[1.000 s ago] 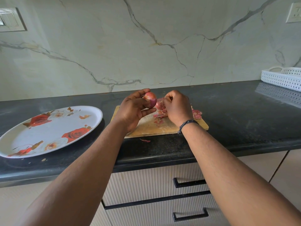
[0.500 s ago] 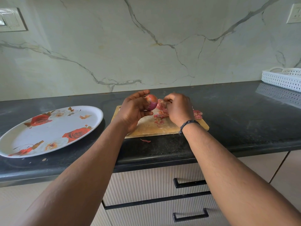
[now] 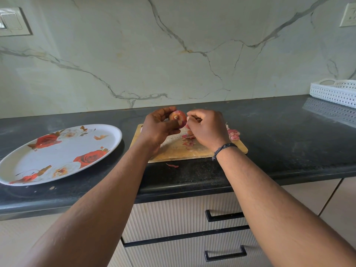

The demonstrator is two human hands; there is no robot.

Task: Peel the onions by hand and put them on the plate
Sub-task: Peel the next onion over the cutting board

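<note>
My left hand (image 3: 158,130) grips a small red onion (image 3: 178,118) above the wooden cutting board (image 3: 179,149), with the onion's root end turned toward me. My right hand (image 3: 208,130) is right beside the onion, its fingertips pinching at the skin on the onion's right side. Loose pink peels (image 3: 234,134) lie on the board behind and under my right hand. The oval white plate with red roses (image 3: 57,153) sits on the counter to the left, with no onions on it.
A stray peel scrap (image 3: 172,165) lies on the black counter (image 3: 279,143) in front of the board. A white perforated basket (image 3: 335,91) stands at the far right by the marble wall. Drawers with black handles (image 3: 225,215) are below the counter edge.
My left hand has turned the onion so its root end now faces me. My right hand has moved up from the peels to the onion's right side.
</note>
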